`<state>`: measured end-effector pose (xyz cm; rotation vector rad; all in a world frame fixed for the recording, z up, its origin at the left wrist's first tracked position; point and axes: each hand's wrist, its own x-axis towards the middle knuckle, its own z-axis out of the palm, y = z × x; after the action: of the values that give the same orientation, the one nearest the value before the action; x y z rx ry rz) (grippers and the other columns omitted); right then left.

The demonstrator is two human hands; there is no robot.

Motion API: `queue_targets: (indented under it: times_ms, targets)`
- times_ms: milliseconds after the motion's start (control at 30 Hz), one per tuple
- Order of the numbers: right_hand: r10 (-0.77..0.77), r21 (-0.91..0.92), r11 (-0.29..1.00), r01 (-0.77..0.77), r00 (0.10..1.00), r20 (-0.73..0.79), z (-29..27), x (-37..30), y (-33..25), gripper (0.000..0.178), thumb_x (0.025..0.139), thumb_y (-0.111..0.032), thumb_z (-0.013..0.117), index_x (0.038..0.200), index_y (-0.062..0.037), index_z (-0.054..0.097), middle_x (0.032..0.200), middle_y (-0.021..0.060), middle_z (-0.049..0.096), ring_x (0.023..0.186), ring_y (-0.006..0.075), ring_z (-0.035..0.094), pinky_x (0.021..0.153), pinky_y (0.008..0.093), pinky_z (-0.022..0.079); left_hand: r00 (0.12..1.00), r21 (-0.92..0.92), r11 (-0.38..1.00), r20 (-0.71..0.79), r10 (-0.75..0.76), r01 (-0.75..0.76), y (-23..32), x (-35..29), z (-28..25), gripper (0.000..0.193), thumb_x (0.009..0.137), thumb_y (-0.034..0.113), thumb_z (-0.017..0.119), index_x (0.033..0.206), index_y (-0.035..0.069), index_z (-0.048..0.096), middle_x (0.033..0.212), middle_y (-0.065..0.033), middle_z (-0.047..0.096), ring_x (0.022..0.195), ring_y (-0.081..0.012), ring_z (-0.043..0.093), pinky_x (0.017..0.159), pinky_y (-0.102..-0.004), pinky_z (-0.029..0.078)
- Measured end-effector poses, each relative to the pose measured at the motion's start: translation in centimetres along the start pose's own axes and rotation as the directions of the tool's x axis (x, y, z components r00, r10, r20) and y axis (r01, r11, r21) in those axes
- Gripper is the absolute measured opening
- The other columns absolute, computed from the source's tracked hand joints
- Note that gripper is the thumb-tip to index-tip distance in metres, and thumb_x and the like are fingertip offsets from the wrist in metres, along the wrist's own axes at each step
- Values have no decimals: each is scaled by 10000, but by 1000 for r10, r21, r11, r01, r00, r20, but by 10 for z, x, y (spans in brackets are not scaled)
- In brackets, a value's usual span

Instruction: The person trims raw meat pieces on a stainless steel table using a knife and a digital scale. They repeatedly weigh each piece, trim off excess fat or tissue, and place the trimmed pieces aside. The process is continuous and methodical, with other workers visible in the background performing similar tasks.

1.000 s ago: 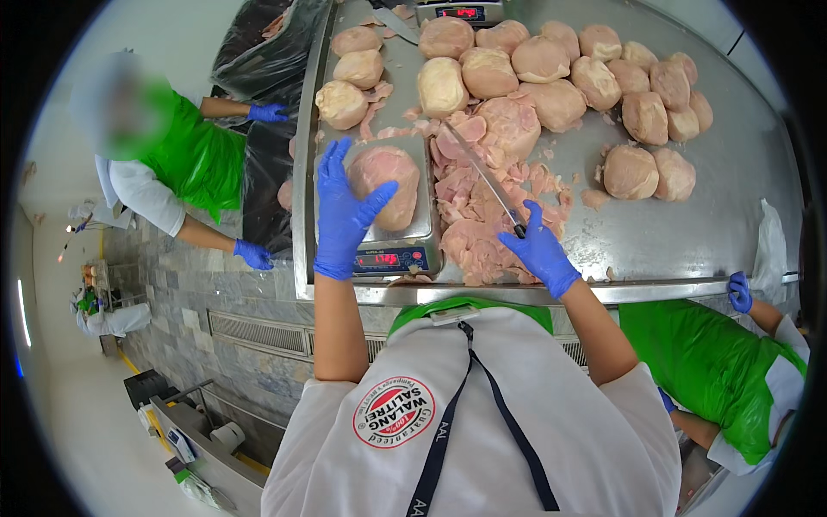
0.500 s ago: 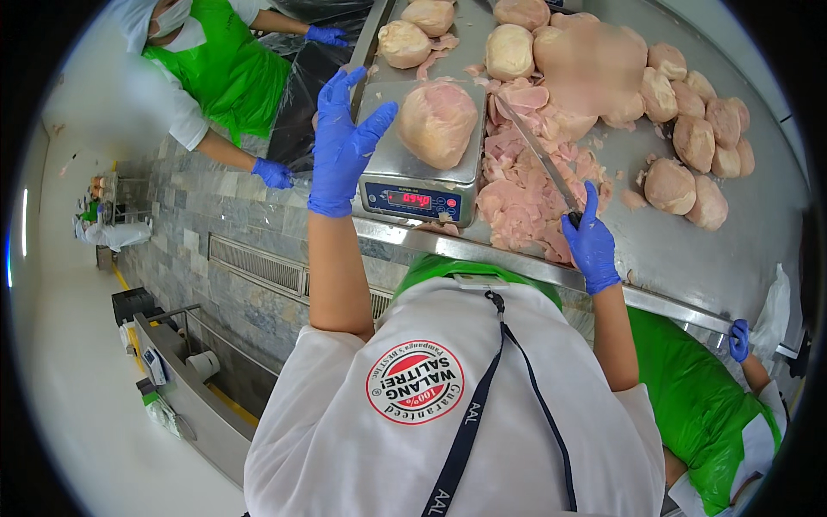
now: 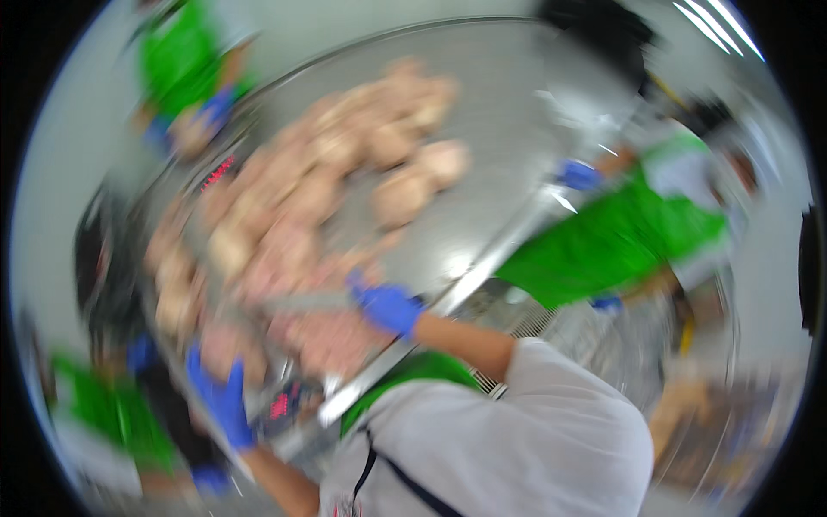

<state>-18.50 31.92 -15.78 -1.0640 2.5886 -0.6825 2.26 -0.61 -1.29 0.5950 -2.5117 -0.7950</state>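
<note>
Motion smears the whole head view. My left hand (image 3: 222,398), in a blue glove, has its fingers spread beside a rounded lump of pale pink meat (image 3: 231,346). That lump sits on a scale with a red display (image 3: 282,404), close to the table's edge. In my gloved right hand (image 3: 388,308) is a knife (image 3: 310,302), its blade pointing left across a heap of thin meat trimmings (image 3: 323,341). The knife's handle is hidden by my fingers. Farther away lie several more rounded meat lumps (image 3: 401,196) in a long group.
A steel table (image 3: 500,95) stretches away in front of me. At right stands a person in a green apron (image 3: 612,228), one gloved hand at the table's edge. Another person (image 3: 177,65) handles meat at the far left, near a second red display (image 3: 217,174). A third person (image 3: 108,414) is at lower left.
The view has swung to the right and blurred, so the table and people appear rotated. My left hand stays spread near the scale, and my right hand still holds the knife.
</note>
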Motion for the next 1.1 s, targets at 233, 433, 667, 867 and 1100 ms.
queue_targets:
  times_ms: [233, 433, 667, 867, 1100]
  targets:
    - [178, 1, 984, -179, 977, -114, -2, -32, -14, 842, 862, -85, 551, 1608, -87, 160, 1108, 254, 648, 955, 397, 682, 772, 540, 533, 999, 187, 982, -21, 33, -29, 60, 21, 14, 769, 811, 412, 802, 1392, -12, 532, 1357, -220, 594, 1261, -347, 561, 1097, -422, 422]
    - [40, 129, 991, -16, 981, -188, 6, -33, -9, 719, 943, -234, 591, 1574, -90, 276, 1204, 281, 639, 1061, 439, 653, 911, 491, 521, 994, 5, 998, -91, 66, -66, 37, 9, -16, 711, 840, 362, 787, 1380, -13, 516, 1315, -204, 605, 1221, -325, 575, 1083, -419, 435]
    - [298, 282, 930, -236, 932, -206, -12, -82, -2, 491, 896, -46, 596, 1376, 17, 514, 1194, 258, 654, 1051, 384, 652, 898, 468, 509, 957, -160, 981, -251, -144, 105, 37, 0, 43, 856, 747, 437, 822, 1442, 72, 482, 1373, -203, 543, 1276, -380, 506, 1083, -479, 416]
    - [102, -165, 974, -152, 954, -280, 8, -75, 5, 702, 939, -161, 600, 1578, -139, 309, 1241, 225, 641, 1060, 409, 629, 901, 493, 493, 925, 56, 968, -313, -215, 243, 27, -17, 36, 1059, 695, 479, 848, 1553, 133, 332, 1502, -234, 390, 1275, -468, 469, 1081, -529, 392]
    - [14, -216, 972, -97, 934, -357, 28, -61, 56, 779, 885, -283, 655, 1580, -192, 317, 1235, 207, 648, 1047, 415, 633, 874, 506, 512, 971, 69, 983, -186, -153, 168, 27, -46, 14, 961, 786, 357, 794, 1592, 219, 287, 1514, -257, 365, 1344, -466, 423, 1118, -524, 350]
